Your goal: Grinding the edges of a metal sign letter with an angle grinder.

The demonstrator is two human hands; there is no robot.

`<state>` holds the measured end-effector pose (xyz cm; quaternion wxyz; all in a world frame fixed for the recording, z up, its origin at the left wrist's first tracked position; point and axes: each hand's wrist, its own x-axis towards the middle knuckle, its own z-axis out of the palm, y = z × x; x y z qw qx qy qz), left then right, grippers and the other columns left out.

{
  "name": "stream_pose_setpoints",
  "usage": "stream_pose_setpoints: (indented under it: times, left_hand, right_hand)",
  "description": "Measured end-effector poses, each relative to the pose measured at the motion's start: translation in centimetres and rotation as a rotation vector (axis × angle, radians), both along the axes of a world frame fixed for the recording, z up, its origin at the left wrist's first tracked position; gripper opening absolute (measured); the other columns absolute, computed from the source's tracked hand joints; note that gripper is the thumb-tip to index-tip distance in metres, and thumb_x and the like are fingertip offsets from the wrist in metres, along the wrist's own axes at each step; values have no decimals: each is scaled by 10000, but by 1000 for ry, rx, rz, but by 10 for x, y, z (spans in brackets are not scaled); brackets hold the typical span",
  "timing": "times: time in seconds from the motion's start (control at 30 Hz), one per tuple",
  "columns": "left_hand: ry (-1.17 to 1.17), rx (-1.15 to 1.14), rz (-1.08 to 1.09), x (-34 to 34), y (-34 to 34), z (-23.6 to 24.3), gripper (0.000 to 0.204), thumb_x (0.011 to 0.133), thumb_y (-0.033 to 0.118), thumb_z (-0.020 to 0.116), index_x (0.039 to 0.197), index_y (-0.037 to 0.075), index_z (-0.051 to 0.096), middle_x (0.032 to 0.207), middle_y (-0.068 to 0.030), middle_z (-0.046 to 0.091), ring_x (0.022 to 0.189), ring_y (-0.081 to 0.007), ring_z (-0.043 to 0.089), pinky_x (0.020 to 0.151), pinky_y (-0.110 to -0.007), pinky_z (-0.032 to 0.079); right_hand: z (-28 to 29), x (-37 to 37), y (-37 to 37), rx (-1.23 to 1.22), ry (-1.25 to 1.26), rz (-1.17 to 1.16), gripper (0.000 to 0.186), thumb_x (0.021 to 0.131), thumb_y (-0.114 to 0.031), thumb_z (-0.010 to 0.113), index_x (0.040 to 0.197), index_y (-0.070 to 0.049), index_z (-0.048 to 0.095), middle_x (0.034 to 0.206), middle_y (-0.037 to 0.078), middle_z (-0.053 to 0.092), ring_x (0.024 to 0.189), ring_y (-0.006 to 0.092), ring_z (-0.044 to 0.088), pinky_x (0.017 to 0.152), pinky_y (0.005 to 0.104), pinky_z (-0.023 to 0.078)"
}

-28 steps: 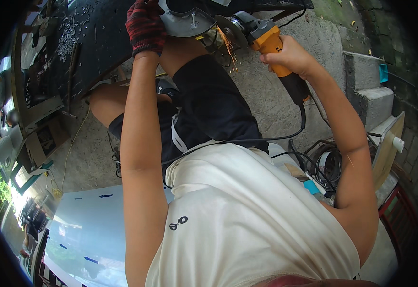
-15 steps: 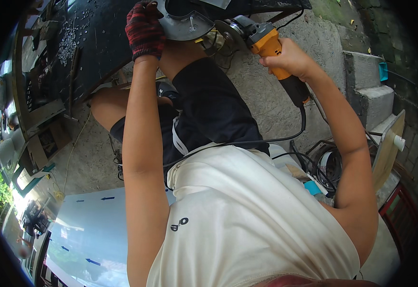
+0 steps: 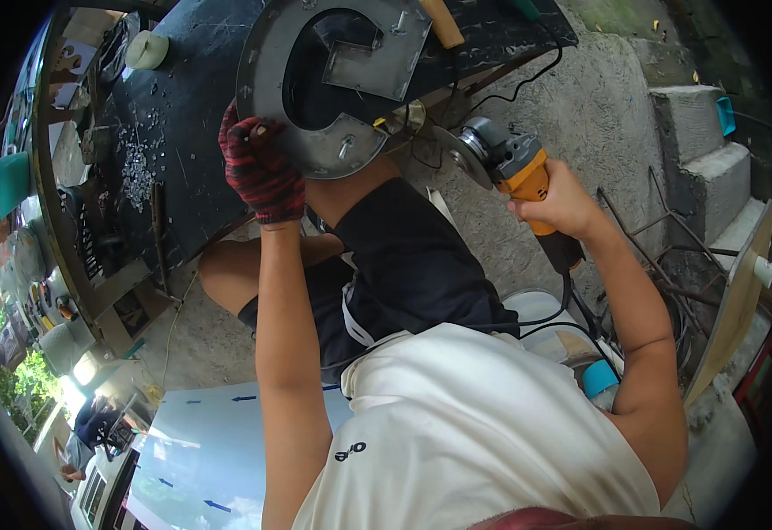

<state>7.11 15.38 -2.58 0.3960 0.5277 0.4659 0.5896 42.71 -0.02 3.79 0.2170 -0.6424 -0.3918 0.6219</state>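
My left hand (image 3: 262,172) wears a red and black knitted glove. Its fingers are closed at the lower left rim of a grey metal letter G (image 3: 267,66), which lies on the black table (image 3: 200,106) and juts a little over its near edge. Bolts stand up from the metal at two spots. In my bare right hand (image 3: 558,203) is an orange and black angle grinder (image 3: 523,181), gripped round its body. The grinder's disc (image 3: 463,157) points toward the metal letter but is apart from it. A black cord runs from the grinder's rear across my lap.
Small metal bits (image 3: 140,163) lie scattered on the table's left, near a pale round roll (image 3: 146,50). A wooden handle (image 3: 441,22) rests beside the metal letter. Concrete steps (image 3: 712,177) rise at the right. A wooden board (image 3: 734,300) leans below them.
The view has tilted up, showing more of the table and the metal letter. The grinder has moved right and nearer to me, away from the metal's edge. My left hand keeps its hold.
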Motion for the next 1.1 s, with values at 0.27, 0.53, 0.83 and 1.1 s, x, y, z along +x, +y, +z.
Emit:
stream_pose_setpoints:
  times: [0.27, 0.53, 0.83, 1.1]
  left_hand:
    - [317, 187, 101, 2, -8, 3, 179, 1052, 170, 486, 1004, 32, 589, 1242, -147, 619, 873, -187, 649, 865, -349, 529]
    - [426, 120, 100, -1, 0, 6, 150, 1027, 80, 473, 945, 22, 586, 868, -94, 685, 1114, -274, 645, 1019, -412, 462]
    - [517, 43, 113, 1, 6, 12, 244, 1057, 258, 486, 1002, 58, 614, 843, -41, 726, 902, -151, 666, 934, -334, 486]
    - [441, 0, 136, 6, 9, 10, 270, 1045, 307, 505, 991, 76, 633, 825, -23, 738, 847, -161, 679, 880, -311, 498]
  right_hand:
    - [-7, 6, 4, -61, -59, 50, 371, 720, -117, 812, 1041, -1, 666, 942, 66, 696, 835, 143, 648, 785, 321, 535]
    - [-9, -2, 14, -41, -49, 75, 360, 718, -123, 798, 1029, 0, 664, 922, 54, 688, 819, 131, 635, 766, 311, 525]
    - [-3, -18, 18, 72, -82, 119, 340, 735, -115, 782, 1012, 16, 634, 827, 46, 676, 720, 124, 641, 692, 299, 533]
    - [-9, -25, 15, 125, -94, 146, 420, 765, -207, 810, 1093, 10, 662, 846, 67, 693, 732, 158, 672, 686, 327, 544]
